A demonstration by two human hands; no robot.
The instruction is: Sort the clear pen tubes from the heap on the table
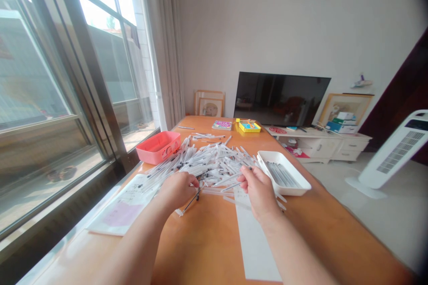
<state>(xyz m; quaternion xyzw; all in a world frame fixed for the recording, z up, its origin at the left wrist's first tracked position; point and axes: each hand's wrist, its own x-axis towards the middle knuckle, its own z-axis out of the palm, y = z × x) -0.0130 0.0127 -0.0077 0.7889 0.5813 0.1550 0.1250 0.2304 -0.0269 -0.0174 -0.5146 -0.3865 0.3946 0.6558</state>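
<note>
A big heap of clear plastic pens lies across the middle of the orange wooden table. My left hand is curled at the heap's near edge, its fingers closed round a pen with a black tip that slants down toward me. My right hand is closed in a pinch on another clear pen that points left into the heap. Just right of my right hand stands a white tray with several pens laid in it.
A pink plastic basket sits at the left edge by the window. A white paper strip and a printed sheet lie near me. Small books and a yellow box are at the far end. A TV and a white heater stand beyond.
</note>
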